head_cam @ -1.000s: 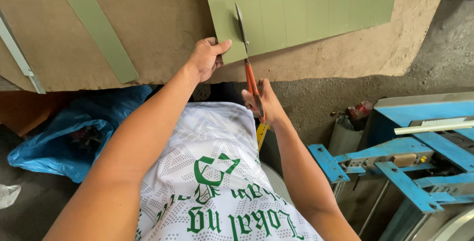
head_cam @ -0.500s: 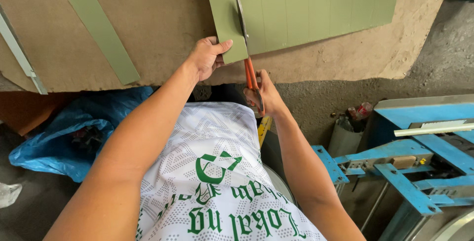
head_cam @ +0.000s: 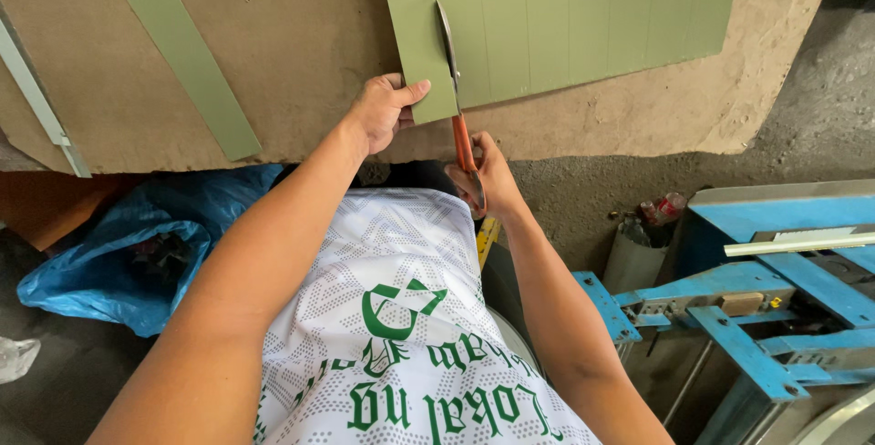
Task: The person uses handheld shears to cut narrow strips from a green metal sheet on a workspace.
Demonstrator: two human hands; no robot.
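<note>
2 hands [head_cam: 387, 112], 1 snips [head_cam: 456, 90], 1 green sheet [head_cam: 583, 21]

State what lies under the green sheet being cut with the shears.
The green sheet rests on a brown board that shows all around it. The left hand pinches its near edge beside the shears. Whatever is under the sheet's middle is covered.

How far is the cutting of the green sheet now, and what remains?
Done: one green strip lies apart on the brown board. In hand: the left hand steadies the green sheet while the right hand works orange-handled shears into its near edge. Left: most of that cut line.
</note>
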